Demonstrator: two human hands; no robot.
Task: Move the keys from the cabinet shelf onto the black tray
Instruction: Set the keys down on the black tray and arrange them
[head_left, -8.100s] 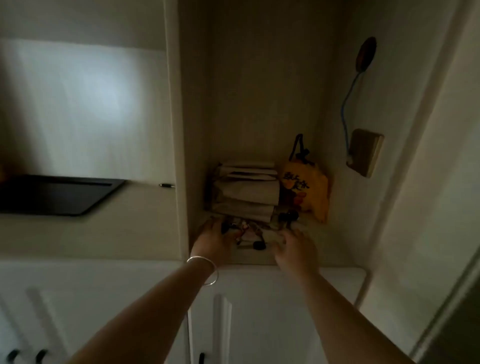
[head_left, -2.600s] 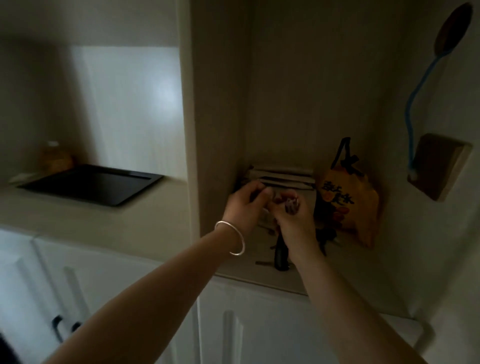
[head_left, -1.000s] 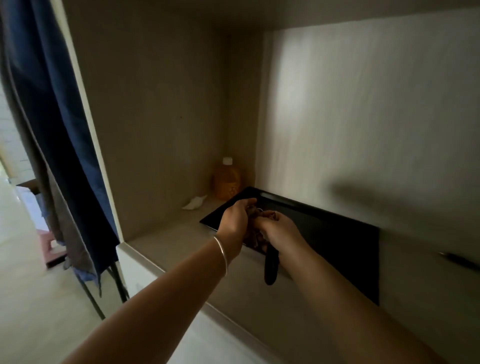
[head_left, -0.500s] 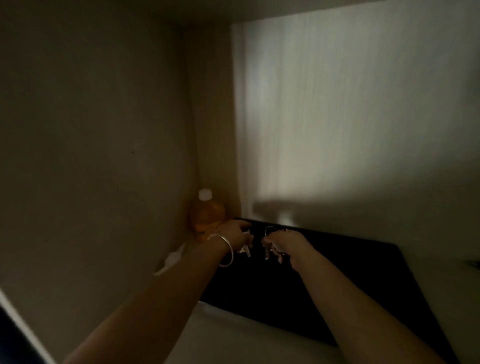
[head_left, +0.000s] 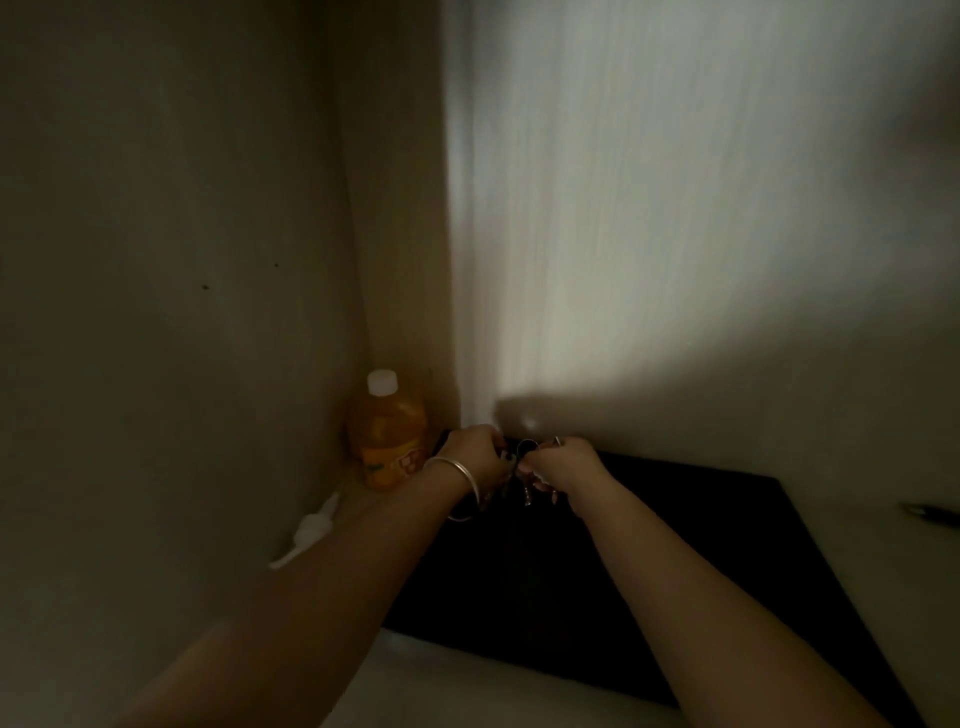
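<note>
Two hands met over far end of black tray (head_left: 675, 545), near back wall. Left hand (head_left: 475, 454) curled shut on keys (head_left: 525, 470); silver bangle (head_left: 460, 480) on wrist. Right hand (head_left: 563, 465) also closed around same bunch, one key dangling below fingers. Bunch was held just above tray surface; contact with tray not discernible in dim light. Orange drink bottle (head_left: 388, 436) stood upright in corner, just left of tray. White object (head_left: 309, 530) lay on shelf near left forearm.

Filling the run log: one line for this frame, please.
phase: placing | left hand: on keys | right hand: on keys | keys: over black tray, far-left corner | nearby: orange bottle
</note>
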